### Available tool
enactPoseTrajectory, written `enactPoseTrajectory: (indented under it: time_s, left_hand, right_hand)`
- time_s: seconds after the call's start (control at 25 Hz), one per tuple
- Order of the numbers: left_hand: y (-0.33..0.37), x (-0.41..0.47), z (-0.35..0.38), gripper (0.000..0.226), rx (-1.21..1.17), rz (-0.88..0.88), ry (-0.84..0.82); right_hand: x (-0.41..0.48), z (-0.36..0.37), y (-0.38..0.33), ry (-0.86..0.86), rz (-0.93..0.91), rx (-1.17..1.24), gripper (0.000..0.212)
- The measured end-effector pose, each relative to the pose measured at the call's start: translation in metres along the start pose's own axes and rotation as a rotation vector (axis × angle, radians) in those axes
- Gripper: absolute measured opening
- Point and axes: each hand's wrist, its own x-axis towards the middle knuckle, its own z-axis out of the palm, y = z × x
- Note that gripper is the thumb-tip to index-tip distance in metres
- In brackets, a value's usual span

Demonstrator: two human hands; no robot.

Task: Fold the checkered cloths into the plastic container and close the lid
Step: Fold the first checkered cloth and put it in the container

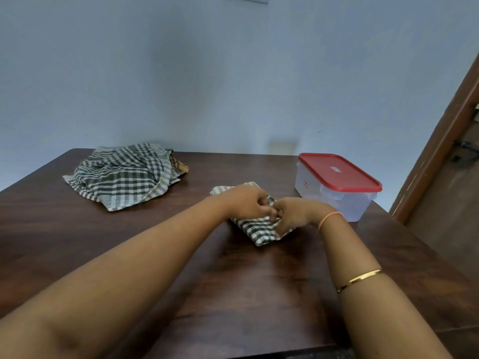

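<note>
A home room is suggested by a dark wooden table (233,281), a plain painted wall (181,73) and a wooden door frame (440,151)

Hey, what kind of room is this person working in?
Probably a room in a home: a dark wooden table against a plain pale wall, a wooden door frame at right, and a red-lidded plastic container.
</note>
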Motion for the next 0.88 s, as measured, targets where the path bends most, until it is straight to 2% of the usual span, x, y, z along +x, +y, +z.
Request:
enactPoseTrajectory:
  time_s: [0.08,0.16,0.24,0.36,0.48,0.6,0.64,0.72,0.8,0.88]
  left_hand:
    - [0.004,-0.009,-0.01,0.051,0.011,0.004,-0.31]
    - [0.002,-0.017,-0.01,0.065,0.129,0.016,-0.398]
    - [0.0,-0.022,-0.003,0.058,0.185,0.076,-0.3]
    - [-0.003,-0.027,0.005,0.031,0.208,0.196,-0.112]
    - [-0.017,-0.036,0.003,0.009,-0.027,0.184,-0.03]
    - [-0.034,-0.051,-0.002,0.016,-0.249,0.114,0.1]
    - [-0.04,-0.055,-0.001,0.015,-0.264,0.098,0.135]
    - [-0.05,-0.064,0.0,0.015,-0.295,0.086,0.208]
    - [-0.058,-0.071,0.003,0.016,-0.348,0.086,0.272]
    - [-0.063,-0.079,0.004,0.034,-0.301,0.093,0.28]
  right_hand:
    - [0.003,0.002,0.006,0.0,0.02,-0.088,0.031]
    - [0.002,0.003,0.009,-0.01,0.058,-0.196,0.048]
    - [0.0,0.004,0.007,-0.007,0.068,-0.242,0.058]
    - [-0.004,0.009,0.003,0.057,0.068,-0.296,0.059]
    - [-0.005,0.012,0.003,0.089,0.048,-0.282,0.066]
    - [-0.006,0.011,0.003,0.132,-0.029,-0.315,0.072]
    - [-0.004,0.012,0.003,0.166,-0.094,-0.309,0.066]
    - [-0.001,0.012,0.001,0.236,-0.248,-0.204,0.04]
    - [-0.006,0.013,-0.006,0.317,-0.331,0.066,0.004]
    - [-0.009,0.015,-0.012,0.405,-0.354,0.265,0.014]
